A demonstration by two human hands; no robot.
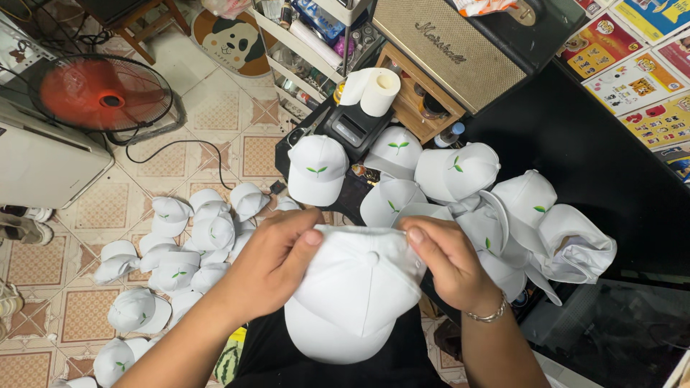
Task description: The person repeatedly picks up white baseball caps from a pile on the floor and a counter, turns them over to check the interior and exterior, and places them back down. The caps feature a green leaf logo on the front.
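A plain white cap (356,291) lies between both my hands, its brim pointing down toward me. My left hand (277,259) grips its left side, thumb pressed on the crown. My right hand (445,262), with a bracelet at the wrist, pinches the cap's upper right edge. Just beyond my hands, several white caps with a small green leaf mark (445,176) are heaped on a black table (596,151). One such cap (316,169) rests on a black machine (352,129).
A pile of white caps (180,251) lies on the tiled floor at left. A red standing fan (100,93) and a white appliance (43,162) stand farther left. A paper roll (374,90), a wire shelf rack (309,43) and a speaker cabinet (453,54) stand behind.
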